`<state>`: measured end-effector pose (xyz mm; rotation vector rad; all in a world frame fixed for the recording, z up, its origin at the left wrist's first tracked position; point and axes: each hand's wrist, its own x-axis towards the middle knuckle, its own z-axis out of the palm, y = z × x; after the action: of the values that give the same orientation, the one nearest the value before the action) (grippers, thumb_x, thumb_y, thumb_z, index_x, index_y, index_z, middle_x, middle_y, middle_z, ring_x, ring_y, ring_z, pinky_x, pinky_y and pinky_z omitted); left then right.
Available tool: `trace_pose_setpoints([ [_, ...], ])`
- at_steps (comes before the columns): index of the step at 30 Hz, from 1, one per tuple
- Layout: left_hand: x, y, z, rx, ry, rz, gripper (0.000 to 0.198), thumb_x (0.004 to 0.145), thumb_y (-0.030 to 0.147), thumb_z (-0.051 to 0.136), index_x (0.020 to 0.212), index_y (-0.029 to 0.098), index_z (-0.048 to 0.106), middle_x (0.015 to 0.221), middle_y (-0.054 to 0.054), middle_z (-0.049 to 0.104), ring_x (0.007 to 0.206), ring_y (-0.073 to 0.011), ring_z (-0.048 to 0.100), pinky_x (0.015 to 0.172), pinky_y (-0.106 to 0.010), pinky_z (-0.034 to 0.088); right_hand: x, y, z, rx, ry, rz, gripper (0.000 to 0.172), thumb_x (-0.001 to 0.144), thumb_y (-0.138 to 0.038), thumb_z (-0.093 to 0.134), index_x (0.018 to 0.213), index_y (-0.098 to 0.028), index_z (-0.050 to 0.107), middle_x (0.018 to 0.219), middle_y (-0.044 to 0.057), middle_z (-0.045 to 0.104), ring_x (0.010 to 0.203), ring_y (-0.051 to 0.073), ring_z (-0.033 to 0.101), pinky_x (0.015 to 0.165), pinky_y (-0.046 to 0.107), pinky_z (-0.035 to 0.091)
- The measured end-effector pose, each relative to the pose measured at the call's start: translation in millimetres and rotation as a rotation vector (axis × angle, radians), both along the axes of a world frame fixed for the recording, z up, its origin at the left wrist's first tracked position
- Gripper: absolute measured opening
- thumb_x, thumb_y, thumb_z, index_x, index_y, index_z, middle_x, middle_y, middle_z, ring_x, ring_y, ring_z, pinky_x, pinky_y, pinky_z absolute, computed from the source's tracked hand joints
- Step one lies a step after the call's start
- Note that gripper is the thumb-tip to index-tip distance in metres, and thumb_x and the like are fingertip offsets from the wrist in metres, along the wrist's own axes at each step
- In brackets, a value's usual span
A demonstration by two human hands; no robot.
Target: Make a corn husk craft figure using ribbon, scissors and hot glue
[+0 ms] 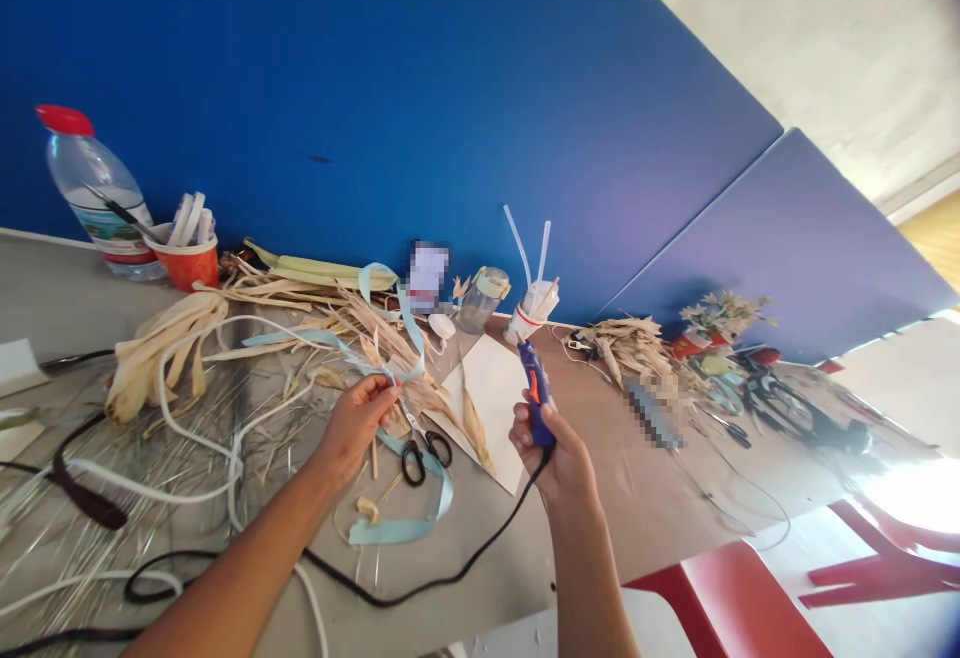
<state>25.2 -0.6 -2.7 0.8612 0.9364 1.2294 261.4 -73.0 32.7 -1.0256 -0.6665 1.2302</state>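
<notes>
My right hand [564,453] is wrapped round a blue hot glue gun [537,416] with an orange trigger. Its nozzle points up, and a black cord runs from its base down to the left. With thumb and fingertips together, my left hand [358,420] pinches a light blue ribbon [411,346] above the table. Part of the ribbon loops upward; another length [401,532] lies on the table. Black-handled scissors [426,446] lie just right of my left hand. Beneath the glue gun, a white sheet [504,378] bears a dry corn husk [472,418].
Dried husks [169,338], thin wires and a white cable [169,408] spread over the left side. Along the blue partition [420,88] stand a bottle [105,193], a red cup [187,260], a jar [480,303] and a cup [529,316] with glue sticks. A red chair [750,603] is at lower right.
</notes>
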Motion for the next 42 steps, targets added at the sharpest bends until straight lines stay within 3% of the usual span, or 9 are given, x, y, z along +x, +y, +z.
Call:
trace_pose_setpoints([
  [3, -2, 1, -1.2, 0.03, 0.004, 0.011, 0.025, 0.062, 0.033, 0.071, 0.076, 0.014, 0.064, 0.066, 0.004, 0.055, 0.047, -0.0058, 0.039, 0.047, -0.021, 0.027, -11, 3, 8.4, -0.035, 0.114, 0.153, 0.028, 0.073, -0.042, 0.065, 0.088, -0.019, 0.062, 0.065, -0.002, 0.046, 0.05, 0.01, 0.039, 0.05, 0.026, 0.038],
  [7, -4, 2, -1.8, 0.038, 0.003, 0.028, 0.022, 0.064, 0.033, 0.071, 0.075, 0.015, 0.063, 0.065, 0.004, 0.055, 0.047, -0.0059, 0.039, 0.047, -0.021, 0.028, -22, 14, 7.6, -0.001, 0.15, 0.208, 0.026, 0.064, -0.035, 0.072, 0.083, -0.021, 0.06, 0.081, 0.002, 0.054, 0.06, 0.012, 0.046, 0.055, 0.028, 0.04],
  [11, -6, 3, -3.4, 0.036, 0.005, 0.037, 0.02, 0.065, 0.032, 0.07, 0.074, 0.016, 0.063, 0.065, 0.003, 0.055, 0.046, -0.0058, 0.039, 0.046, -0.021, 0.027, -28, 23, 4.3, 0.028, 0.067, 0.193, 0.036, 0.073, -0.057, 0.058, 0.084, -0.022, 0.059, 0.074, 0.0, 0.052, 0.043, 0.007, 0.03, 0.046, 0.025, 0.033],
  [14, -6, 5, -5.5, 0.034, 0.014, 0.043, 0.018, 0.066, 0.031, 0.07, 0.074, 0.016, 0.064, 0.066, 0.003, 0.056, 0.047, -0.0059, 0.039, 0.046, -0.021, 0.027, -34, 25, -0.8, 0.009, 0.001, 0.209, 0.047, 0.076, -0.066, 0.048, 0.08, -0.021, 0.06, 0.065, 0.0, 0.051, 0.043, 0.009, 0.034, 0.045, 0.026, 0.032],
  [17, -6, 6, -6.9, 0.024, 0.027, 0.057, 0.017, 0.067, 0.031, 0.07, 0.074, 0.016, 0.064, 0.064, 0.003, 0.054, 0.048, -0.0062, 0.04, 0.047, -0.021, 0.028, -43, 23, -6.6, 0.024, -0.08, 0.275, 0.039, 0.072, -0.055, 0.062, 0.083, -0.017, 0.064, 0.076, 0.006, 0.061, 0.052, 0.012, 0.046, 0.05, 0.026, 0.034],
  [20, -7, 7, -7.5, 0.01, 0.027, 0.081, 0.017, 0.068, 0.031, 0.069, 0.074, 0.016, 0.063, 0.064, 0.004, 0.054, 0.048, -0.0058, 0.04, 0.046, -0.021, 0.027, -51, 18, -10.1, 0.057, -0.11, 0.393, 0.035, 0.067, -0.043, 0.069, 0.089, -0.016, 0.066, 0.089, 0.008, 0.064, 0.052, 0.011, 0.045, 0.052, 0.026, 0.032],
  [25, -9, 9, -8.0, 0.026, 0.034, 0.114, 0.017, 0.071, 0.032, 0.067, 0.073, 0.016, 0.061, 0.063, 0.004, 0.052, 0.049, -0.006, 0.039, 0.048, -0.021, 0.027, -55, 17, -16.5, 0.035, -0.196, 0.488, 0.025, 0.069, -0.031, 0.068, 0.089, -0.016, 0.065, 0.08, 0.004, 0.06, 0.055, 0.01, 0.042, 0.052, 0.024, 0.029],
  [36, -10, 9, -10.5, 0.068, 0.202, 0.142, 0.018, 0.075, 0.035, 0.063, 0.075, 0.017, 0.059, 0.054, 0.006, 0.047, 0.049, -0.0083, 0.038, 0.048, -0.022, 0.027, -61, 14, -21.7, 0.045, -0.568, 0.508, 0.027, 0.082, -0.043, 0.058, 0.084, -0.016, 0.061, 0.074, 0.002, 0.051, 0.06, 0.011, 0.039, 0.054, 0.025, 0.031],
  [42, -9, 10, -11.6, 0.079, 0.205, 0.145, 0.019, 0.074, 0.036, 0.063, 0.073, 0.017, 0.058, 0.052, 0.007, 0.045, 0.048, -0.0087, 0.037, 0.048, -0.022, 0.027, -61, 14, -28.5, 0.051, -0.659, 0.52, 0.031, 0.084, -0.046, 0.053, 0.087, -0.015, 0.059, 0.073, 0.001, 0.049, 0.061, 0.011, 0.04, 0.057, 0.025, 0.033],
])
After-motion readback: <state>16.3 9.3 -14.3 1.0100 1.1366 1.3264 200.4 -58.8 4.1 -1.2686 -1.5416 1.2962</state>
